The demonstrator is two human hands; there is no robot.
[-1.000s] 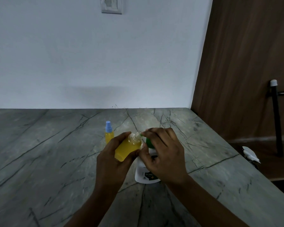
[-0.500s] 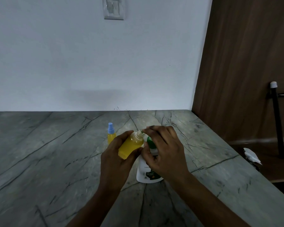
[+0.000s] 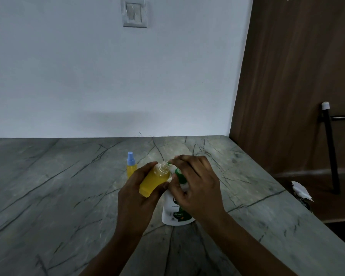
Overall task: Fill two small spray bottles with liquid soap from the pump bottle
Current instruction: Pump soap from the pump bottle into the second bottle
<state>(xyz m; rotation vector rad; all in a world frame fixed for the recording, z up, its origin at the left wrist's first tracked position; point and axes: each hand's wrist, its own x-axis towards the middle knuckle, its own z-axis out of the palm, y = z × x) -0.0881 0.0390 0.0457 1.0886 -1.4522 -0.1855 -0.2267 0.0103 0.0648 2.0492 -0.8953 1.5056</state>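
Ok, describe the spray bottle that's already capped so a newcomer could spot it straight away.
On the grey marble counter, look just beyond the left hand. A small yellow bottle stands there upright. Unlike the open-necked bottle that hand holds, it wears a pale blue spray cap.

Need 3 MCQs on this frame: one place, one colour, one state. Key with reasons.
1. Where is the small blue-capped spray bottle?
A) upright on the grey marble counter, beyond the left hand
B) on a shelf
C) on the floor

2. What colour is the white plastic pump bottle's pump head?
A) red
B) green
C) black

3. The small clear bottle of yellow liquid in the left hand is:
A) capped
B) lying on the counter
C) uncapped and tilted

Key: 1 A, it stands there upright; 2 B, green shows under the right hand; 3 C, its bare threaded neck shows.
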